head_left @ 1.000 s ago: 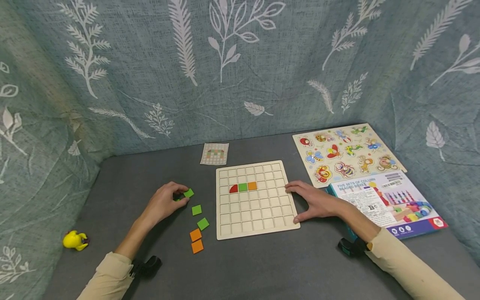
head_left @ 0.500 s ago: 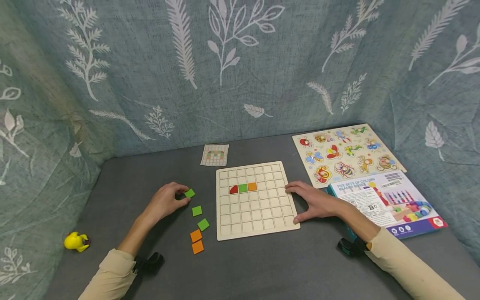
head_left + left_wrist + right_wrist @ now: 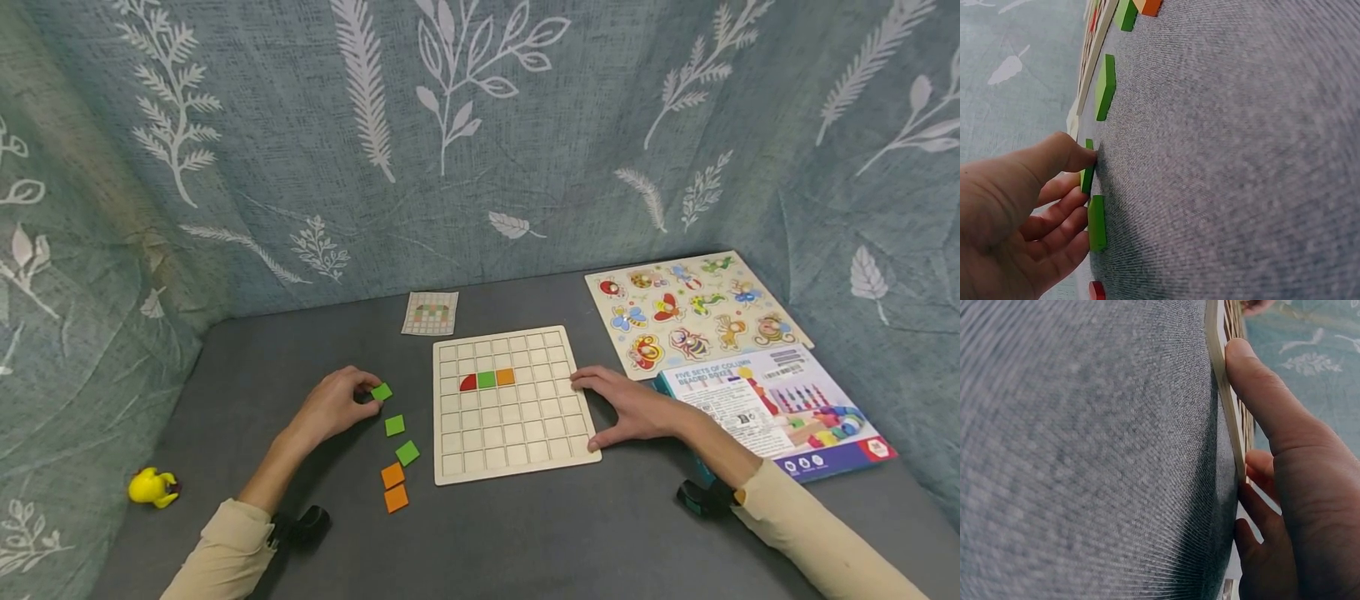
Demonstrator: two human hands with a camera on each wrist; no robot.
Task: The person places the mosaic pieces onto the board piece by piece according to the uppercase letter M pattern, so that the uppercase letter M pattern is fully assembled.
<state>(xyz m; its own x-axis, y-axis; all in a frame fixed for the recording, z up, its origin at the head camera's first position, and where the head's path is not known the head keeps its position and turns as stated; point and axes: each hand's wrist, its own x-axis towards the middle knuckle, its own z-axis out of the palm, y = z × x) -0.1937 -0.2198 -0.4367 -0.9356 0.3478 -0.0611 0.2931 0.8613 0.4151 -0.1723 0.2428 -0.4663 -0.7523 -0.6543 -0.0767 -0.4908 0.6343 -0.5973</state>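
Note:
My left hand (image 3: 333,406) pinches a green square tile (image 3: 382,391) between thumb and fingers, close over the table left of the wooden grid board (image 3: 513,433). In the left wrist view, another green tile (image 3: 1097,225) lies by the lower fingers, and a bit of a red piece (image 3: 1097,290) shows below it. Set in the board's grid are a red quarter-circle piece (image 3: 468,382), a green tile (image 3: 487,379) and an orange tile (image 3: 506,377), side by side. My right hand (image 3: 633,406) rests at the board's right edge, thumb and fingers spread along it.
Two green tiles (image 3: 394,426) and two orange tiles (image 3: 396,498) lie left of the board. A pattern card (image 3: 430,313) is behind it. An insect puzzle board (image 3: 693,308) and a beaded-box carton (image 3: 780,417) stand at right. A yellow toy (image 3: 152,487) sits far left.
The left hand and its green tile have shifted very slightly to the right. The right hand stays at the board's edge, and the pieces on the board have not moved.

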